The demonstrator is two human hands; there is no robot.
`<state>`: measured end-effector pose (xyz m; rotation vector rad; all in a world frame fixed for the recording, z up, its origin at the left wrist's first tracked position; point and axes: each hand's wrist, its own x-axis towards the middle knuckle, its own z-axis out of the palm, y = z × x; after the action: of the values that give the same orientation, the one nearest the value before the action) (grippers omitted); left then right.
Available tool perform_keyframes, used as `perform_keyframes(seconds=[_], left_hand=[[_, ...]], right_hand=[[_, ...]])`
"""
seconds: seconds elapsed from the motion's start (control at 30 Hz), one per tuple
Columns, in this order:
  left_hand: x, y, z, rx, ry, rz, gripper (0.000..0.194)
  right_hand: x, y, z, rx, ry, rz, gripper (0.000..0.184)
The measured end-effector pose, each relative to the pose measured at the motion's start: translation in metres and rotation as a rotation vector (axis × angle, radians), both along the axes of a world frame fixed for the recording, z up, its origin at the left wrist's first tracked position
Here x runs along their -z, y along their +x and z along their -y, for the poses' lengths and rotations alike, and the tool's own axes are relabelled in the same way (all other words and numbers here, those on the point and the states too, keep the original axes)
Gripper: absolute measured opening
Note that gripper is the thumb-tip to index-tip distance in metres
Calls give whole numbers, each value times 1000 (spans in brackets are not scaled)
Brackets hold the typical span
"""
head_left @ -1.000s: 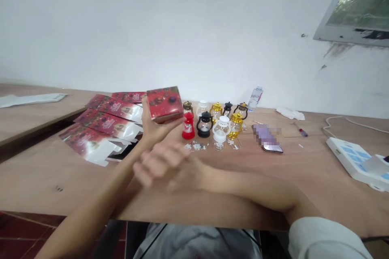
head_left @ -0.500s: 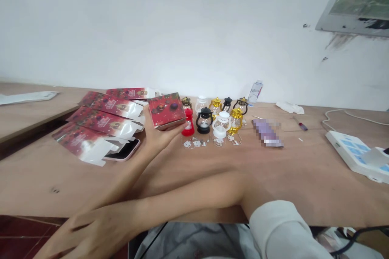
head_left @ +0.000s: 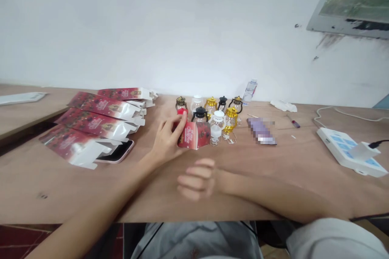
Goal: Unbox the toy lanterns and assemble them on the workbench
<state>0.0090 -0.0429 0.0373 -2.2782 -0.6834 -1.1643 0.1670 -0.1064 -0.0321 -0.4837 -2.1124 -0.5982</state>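
Note:
My left hand [head_left: 166,135] grips a red printed gift box [head_left: 193,135] by its left end, thumb along the top edge, in front of the lanterns. My right hand [head_left: 196,180] hovers nearer to me, somewhat blurred, its fingers curled in and nothing seen in them. Behind the box stand several small lanterns, among them a white lantern [head_left: 217,121], a gold lantern [head_left: 231,118] and a black lantern [head_left: 200,114]. The box and hand largely hide a red lantern [head_left: 182,111]. Small metal-and-white parts [head_left: 228,139] lie before the lanterns.
Several flattened red boxes [head_left: 91,123] lie at the left, partly over a phone [head_left: 117,153]. To the right are a purple packet [head_left: 261,130], a screwdriver [head_left: 294,122], crumpled tissue [head_left: 283,106] and a white power strip [head_left: 349,151]. A clear bottle [head_left: 250,91] leans by the wall.
My left hand has lowered and turned the box, so a printed side now faces me. The right hand has swung from the lower left, across the left forearm, to below the box.

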Motion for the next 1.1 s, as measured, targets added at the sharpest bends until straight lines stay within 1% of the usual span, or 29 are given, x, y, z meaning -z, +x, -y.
perform_keyframes(seconds=[0.03,0.07,0.13,0.2,0.27,0.37,0.47,0.53,0.67,0.77,0.83,0.87,0.93,1.0,1.1], left_hand=[[0,0,0,2,20,-41,81],[1,1,0,4,34,-85,83],[1,1,1,3,50,-165,86],[1,1,2,-14,51,-208,90],[1,2,4,-36,49,-223,92],[2,4,5,-55,38,-262,91],[5,4,4,-58,26,-302,90],[6,3,2,-56,31,-313,90],[8,1,1,-77,43,-323,87],[8,2,1,-93,29,-329,86],[8,2,2,-87,17,-325,86],[8,2,2,-81,14,-322,87],[7,3,3,-69,16,-315,87],[7,3,3,-62,14,-309,87],[8,3,3,-54,-2,-290,86]], right_hand=[[-3,20,-3,-29,120,-115,20],[-7,37,-6,-15,180,-221,25],[-15,60,-13,51,106,-249,33],[-23,70,-19,67,-7,-238,37],[-27,72,-23,43,-122,-234,37],[-26,69,-24,-1,-259,-280,29],[-23,67,-24,-26,-300,-334,22],[-22,67,-25,-43,-287,-321,22],[-23,66,-25,-56,-267,-272,27],[-23,64,-26,-29,-236,-257,41],[-21,64,-27,-21,-172,-226,52],[-20,65,-29,-18,-125,-203,55],[-17,67,-31,1,-39,-145,55],[-15,69,-33,38,11,-101,50],[-14,71,-32,60,-15,-97,47]])
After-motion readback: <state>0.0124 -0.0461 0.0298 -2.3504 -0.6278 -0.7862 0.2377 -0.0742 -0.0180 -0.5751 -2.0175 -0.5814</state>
